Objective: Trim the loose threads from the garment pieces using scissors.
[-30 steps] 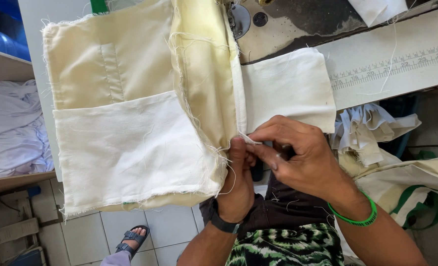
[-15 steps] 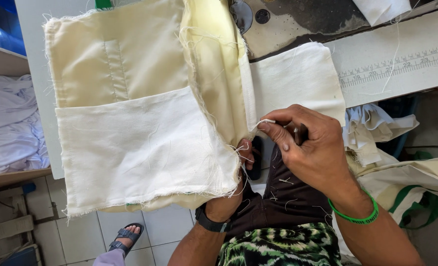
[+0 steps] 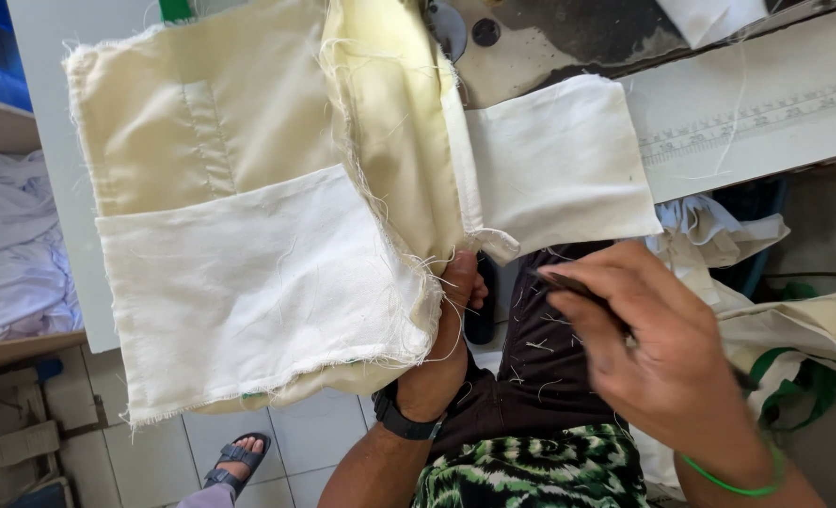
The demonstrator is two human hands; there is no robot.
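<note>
1. Two hands work at one cream fabric piece, which hangs over the edge of the white sewing table. This fabric piece is the landmark for all places below.
2. Its upper part is a yellowish panel with a stitched strip; its lower part is a whiter panel with frayed edges and loose threads.
3. The left hand is under the lower right corner of the fabric piece. Its fingers are pressed together and pinch the frayed edge there. A dark watch sits on this wrist, just below the fabric.
4. The right hand is to the right of the fabric piece and apart from it. Its fingers are curled around a small dark tool, thin and blurred; I cannot tell what kind it is. A green band is around this wrist.
5. A white pocket flap goes out from the right side of the fabric piece and lies on the table edge.
6. The grey, worn machine base is above and right of the fabric piece.
7. More folded cloth with green trim is far right of it, partly behind the right hand.
8. A stack of white cloth lies on a shelf to the left of it.
9. A sandalled foot on the tiled floor shows below it.
</note>
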